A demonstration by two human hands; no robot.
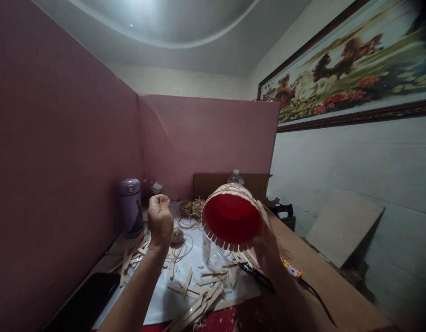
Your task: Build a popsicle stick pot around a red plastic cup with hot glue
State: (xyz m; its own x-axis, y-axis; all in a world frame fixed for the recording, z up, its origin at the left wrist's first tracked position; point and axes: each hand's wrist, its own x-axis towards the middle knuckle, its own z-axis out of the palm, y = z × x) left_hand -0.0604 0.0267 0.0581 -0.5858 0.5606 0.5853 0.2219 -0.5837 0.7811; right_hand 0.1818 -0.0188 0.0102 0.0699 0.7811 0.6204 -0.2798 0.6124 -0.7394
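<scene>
My right hand (266, 244) grips the side of a bowl (231, 217) that is red inside and has pale wooden slats around its outside. The bowl is held tilted above the table, its mouth facing me and short stick ends lining the lower rim. To its left, my left hand (160, 219) is raised and closed with the fingertips pinched together. Whatever those fingers may hold is too small to make out. Behind and below the bowl stands a clear jar (213, 256), partly hidden. A ball of twine (177, 236) lies between the hands.
Flat wooden sticks (202, 299) are scattered over the white sheet (153, 313). A purple flask (131, 207) and a black phone (84, 299) are at left. Coiled cord (192, 210) lies behind. A patterned corded tool (291, 268) rests at right. Pink panels (206, 138) border the table.
</scene>
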